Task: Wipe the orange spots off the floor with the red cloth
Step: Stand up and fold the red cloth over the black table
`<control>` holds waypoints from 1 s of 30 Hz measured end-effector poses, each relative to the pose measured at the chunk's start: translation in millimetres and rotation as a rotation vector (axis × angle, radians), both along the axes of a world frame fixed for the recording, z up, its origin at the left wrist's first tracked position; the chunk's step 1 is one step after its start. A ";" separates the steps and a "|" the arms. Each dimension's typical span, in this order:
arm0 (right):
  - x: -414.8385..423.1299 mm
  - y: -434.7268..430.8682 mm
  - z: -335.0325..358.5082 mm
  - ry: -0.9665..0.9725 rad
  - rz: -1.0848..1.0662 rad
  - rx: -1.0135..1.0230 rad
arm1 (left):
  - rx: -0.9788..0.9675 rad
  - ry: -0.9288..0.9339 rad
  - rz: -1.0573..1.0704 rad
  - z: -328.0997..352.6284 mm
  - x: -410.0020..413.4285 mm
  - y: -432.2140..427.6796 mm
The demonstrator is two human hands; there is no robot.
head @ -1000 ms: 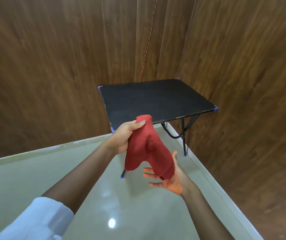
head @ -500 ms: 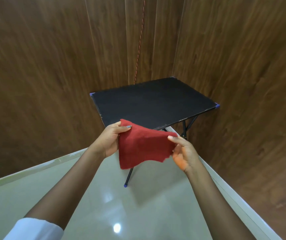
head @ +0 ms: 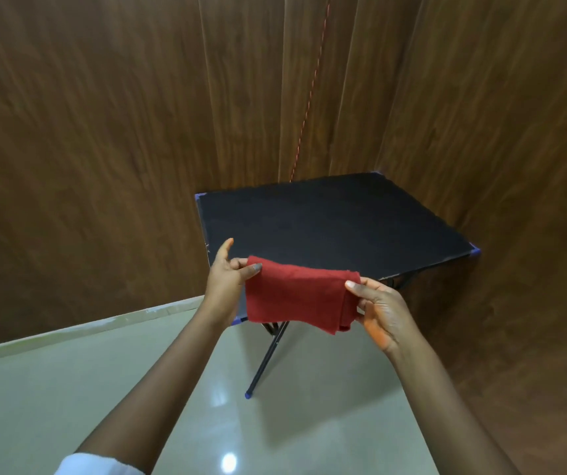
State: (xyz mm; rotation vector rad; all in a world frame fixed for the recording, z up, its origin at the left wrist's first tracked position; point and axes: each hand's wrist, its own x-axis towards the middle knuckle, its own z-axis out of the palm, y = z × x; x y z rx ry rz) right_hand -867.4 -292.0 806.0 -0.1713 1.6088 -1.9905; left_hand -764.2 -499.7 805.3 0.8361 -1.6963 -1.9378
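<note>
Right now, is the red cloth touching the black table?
Cannot tell. In the head view the red cloth, held by both hands, overlaps the black table at its near edge, hiding any gap or contact.

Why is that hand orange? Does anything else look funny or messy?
The right hand has an orange smear on the heel of its palm, like a stain rubbed off. Both hands hold the red cloth folded above the black table. No orange spots show on the visible floor.
</note>
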 end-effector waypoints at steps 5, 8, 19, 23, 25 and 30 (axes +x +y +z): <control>-54.4 -12.8 -0.8 0.001 0.035 0.076 | -0.490 -0.319 -0.021 -6.7 -45.0 10.2; -83.7 -20.2 -6.1 -0.019 0.033 0.102 | -0.244 -0.123 0.077 -8.6 -66.7 5.5; -121.1 -74.4 -29.8 0.449 -0.050 0.249 | -0.641 -0.123 0.392 -13.6 -90.6 -38.2; -125.7 -99.9 -21.5 0.371 0.033 0.032 | -0.575 0.031 0.362 -13.8 -90.3 -73.7; -126.7 -111.5 -15.8 0.331 0.049 -0.034 | -0.108 0.270 0.269 -5.8 -89.7 -90.1; -125.5 -142.0 -4.7 0.211 0.201 -0.166 | 0.227 0.408 0.078 -3.2 -85.5 -127.9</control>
